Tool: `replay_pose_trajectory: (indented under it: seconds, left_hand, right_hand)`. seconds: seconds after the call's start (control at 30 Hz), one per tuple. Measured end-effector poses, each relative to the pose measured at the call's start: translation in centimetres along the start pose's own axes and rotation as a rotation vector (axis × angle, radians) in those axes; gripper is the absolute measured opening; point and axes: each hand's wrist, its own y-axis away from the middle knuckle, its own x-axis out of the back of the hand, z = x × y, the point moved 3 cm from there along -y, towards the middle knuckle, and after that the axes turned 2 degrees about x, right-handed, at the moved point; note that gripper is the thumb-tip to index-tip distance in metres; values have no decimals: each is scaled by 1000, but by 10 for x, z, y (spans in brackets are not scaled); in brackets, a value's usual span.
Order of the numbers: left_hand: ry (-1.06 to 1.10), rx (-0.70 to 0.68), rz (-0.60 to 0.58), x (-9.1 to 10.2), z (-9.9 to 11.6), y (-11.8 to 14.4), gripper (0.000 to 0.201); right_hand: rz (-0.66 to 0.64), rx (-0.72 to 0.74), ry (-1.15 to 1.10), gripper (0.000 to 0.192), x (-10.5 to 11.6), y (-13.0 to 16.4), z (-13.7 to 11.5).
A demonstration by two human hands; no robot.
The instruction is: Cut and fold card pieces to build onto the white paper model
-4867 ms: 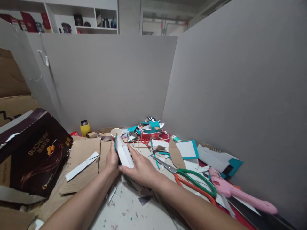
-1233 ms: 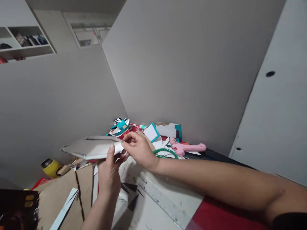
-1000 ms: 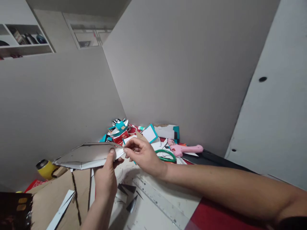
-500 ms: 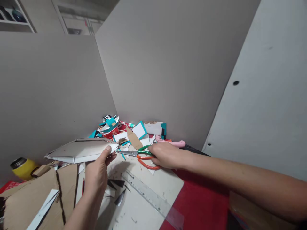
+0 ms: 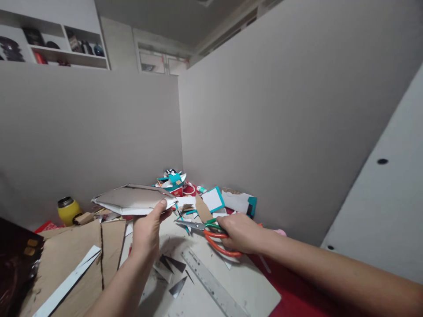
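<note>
My left hand (image 5: pixel 148 229) pinches a flat, many-sided cardboard piece (image 5: pixel 132 197) by its right end, thumb on top. The piece has a greyish face and white folded edges, and it is held up almost level above the table. In my right hand (image 5: pixel 239 231) is a pair of scissors (image 5: pixel 198 225) with one green and one orange handle. Their blades point left and look nearly together. The tips lie just below the cardboard's right corner, apart from it. My right fingers are partly hidden behind the handles.
A clear ruler (image 5: pixel 211 281) and dark triangular scraps (image 5: pixel 178 287) lie on the white board (image 5: pixel 254 281). Paper and cardboard offcuts (image 5: pixel 213 200) pile up in the corner. Brown cardboard (image 5: pixel 76 259) and a yellow bottle (image 5: pixel 68 213) are at left. Grey partitions (image 5: pixel 264 132) stand behind.
The view has swung left and up. The scissors have drawn away from the cardboard's right corner and now sit lower than it. Both hands keep their holds.
</note>
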Motion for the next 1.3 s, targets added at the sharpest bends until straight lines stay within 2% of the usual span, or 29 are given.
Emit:
replay_pose_trajectory:
  seconds: [0.1, 0.2, 0.27, 0.37, 0.53, 0.6, 0.7, 0.77, 0.93, 1.1, 1.3]
  left_hand:
    - [23, -15, 29, 4, 6, -5, 22]
    - [62, -31, 43, 8, 11, -10, 23]
    - [75, -49, 45, 10, 13, -13, 24]
    - [71, -88, 41, 12, 15, -15, 27]
    - [22, -117, 41, 15, 13, -17, 28]
    - [2, -121, 39, 15, 13, -16, 28]
    - [-21, -126, 31, 15, 12, -15, 26]
    - [-33, -123, 20, 14, 13, -13, 25]
    - [-49, -124, 15, 10, 13, -8, 28]
    - [-54, -180, 18, 8, 14, -3, 31]
    - [-110, -121, 2, 5, 12, 2, 21]
  right_hand:
    - [64, 21, -33, 19, 1, 5, 0]
    - [187, 109, -259, 22, -2, 15, -2]
    - [225, 181, -421, 20, -3, 22, -6]
    - [186, 190, -538, 16, 2, 34, -14]
    - [140, 246, -722, 35, 21, 49, -25]
    - [116, 236, -769, 33, 23, 51, -27]
    - [53, 188, -808, 18, 19, 48, -29]
    - [1, 171, -909, 14, 13, 46, -31]
    - [-107, 159, -1137, 25, 2, 42, -35]
    - [-102, 134, -1155, 31, -4, 41, -33]
    - [-98, 158, -1131, 45, -6, 40, -33]
